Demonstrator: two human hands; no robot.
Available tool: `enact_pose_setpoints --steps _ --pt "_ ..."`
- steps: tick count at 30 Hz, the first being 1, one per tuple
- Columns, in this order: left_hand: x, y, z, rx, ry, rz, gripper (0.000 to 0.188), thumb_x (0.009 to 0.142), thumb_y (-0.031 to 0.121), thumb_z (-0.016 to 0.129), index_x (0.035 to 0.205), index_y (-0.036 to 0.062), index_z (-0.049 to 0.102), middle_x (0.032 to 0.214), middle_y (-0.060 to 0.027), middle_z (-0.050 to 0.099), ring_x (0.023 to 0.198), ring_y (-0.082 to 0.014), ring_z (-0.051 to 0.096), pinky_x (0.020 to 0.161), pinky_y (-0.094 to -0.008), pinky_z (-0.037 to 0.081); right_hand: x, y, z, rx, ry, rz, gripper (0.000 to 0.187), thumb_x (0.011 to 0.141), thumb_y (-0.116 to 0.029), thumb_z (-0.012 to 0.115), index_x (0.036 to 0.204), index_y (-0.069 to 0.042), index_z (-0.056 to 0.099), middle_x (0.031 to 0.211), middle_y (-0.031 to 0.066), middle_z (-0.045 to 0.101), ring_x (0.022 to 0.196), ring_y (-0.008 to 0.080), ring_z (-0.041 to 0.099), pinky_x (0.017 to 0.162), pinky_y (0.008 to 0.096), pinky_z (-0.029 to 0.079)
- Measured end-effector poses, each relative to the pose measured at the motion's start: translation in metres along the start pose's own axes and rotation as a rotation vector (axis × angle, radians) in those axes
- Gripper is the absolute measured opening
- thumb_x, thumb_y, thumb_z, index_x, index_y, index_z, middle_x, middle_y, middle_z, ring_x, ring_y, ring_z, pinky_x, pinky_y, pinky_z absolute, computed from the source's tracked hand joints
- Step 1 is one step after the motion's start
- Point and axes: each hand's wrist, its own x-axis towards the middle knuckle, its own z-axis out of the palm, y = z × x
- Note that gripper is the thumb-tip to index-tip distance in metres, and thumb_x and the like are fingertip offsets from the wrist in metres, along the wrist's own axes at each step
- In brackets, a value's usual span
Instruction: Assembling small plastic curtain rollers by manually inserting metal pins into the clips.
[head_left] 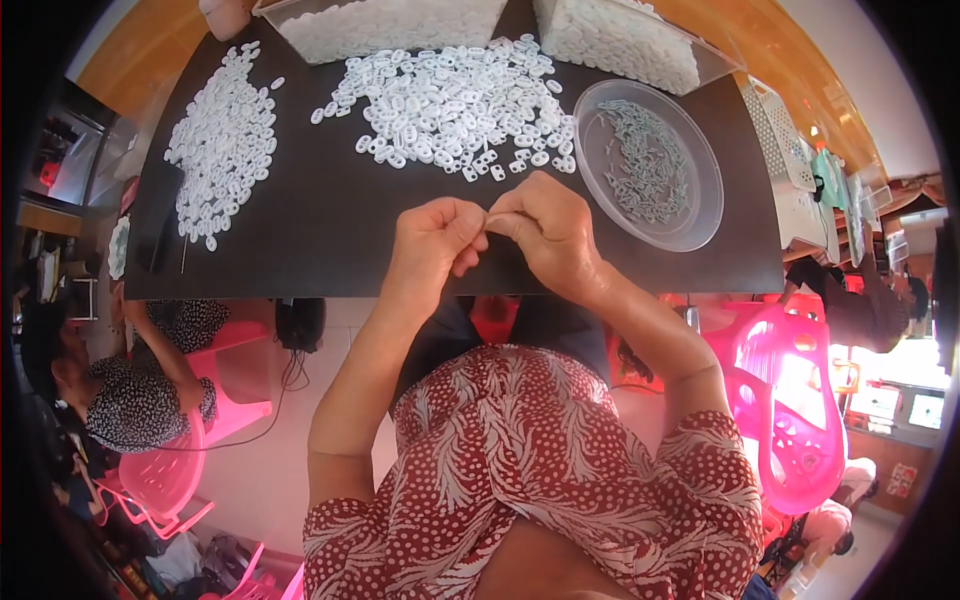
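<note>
Over the front edge of a dark table (330, 230), my left hand (438, 242) and my right hand (550, 228) meet with fingertips pinched together. Whatever lies between the fingers is too small and covered to make out. Just beyond them spreads a heap of small white oval plastic pieces (440, 105) with holes in them. To the right of my right hand sits a round clear plastic tray (708, 222), holding many tiny grey-green parts (645, 160). Another heap of white oval pieces (222, 145) covers the table's left side.
Two clear bins, one at the back middle (385, 28) and one at the back right (620, 48), are full of white pieces. A dark flat object (158, 215) lies at the left edge. Pink chairs (790, 400) stand at both sides; a person (140, 375) sits on the left.
</note>
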Motion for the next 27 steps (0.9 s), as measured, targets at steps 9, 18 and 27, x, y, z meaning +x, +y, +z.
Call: enact_pose_setpoints --steps 9,18,27 --pt "0.042 -0.007 -0.003 1.291 0.242 0.893 0.016 0.073 0.000 0.068 0.086 0.0097 0.065 0.069 -0.0061 0.053 0.067 -0.0236 0.057 0.059 -0.0334 0.045 -0.024 0.000 -0.010 0.200 0.095 0.246 0.005 0.075 -0.002 0.068 0.078 -0.002 0.064 0.073 0.0068 0.057 0.065 0.0187 0.055 0.059 0.0300 0.044" --pt "0.037 -0.007 -0.007 1.329 0.198 0.816 0.016 0.070 0.003 0.070 0.083 0.0077 0.063 0.075 -0.0062 0.055 0.072 -0.0243 0.058 0.061 -0.0352 0.046 -0.030 -0.005 -0.011 0.228 0.093 0.265 0.005 0.075 -0.003 0.068 0.078 -0.002 0.064 0.071 0.0068 0.056 0.065 0.0187 0.054 0.058 0.0300 0.043" --pt "0.032 -0.003 -0.001 1.451 0.232 0.698 0.020 0.070 0.004 0.071 0.082 0.0059 0.055 0.077 -0.0088 0.056 0.075 -0.0290 0.058 0.063 -0.0400 0.045 -0.035 -0.005 -0.008 0.172 0.113 0.221 0.006 0.074 -0.003 0.069 0.078 -0.002 0.064 0.071 0.0079 0.056 0.065 0.0214 0.054 0.058 0.0316 0.043"
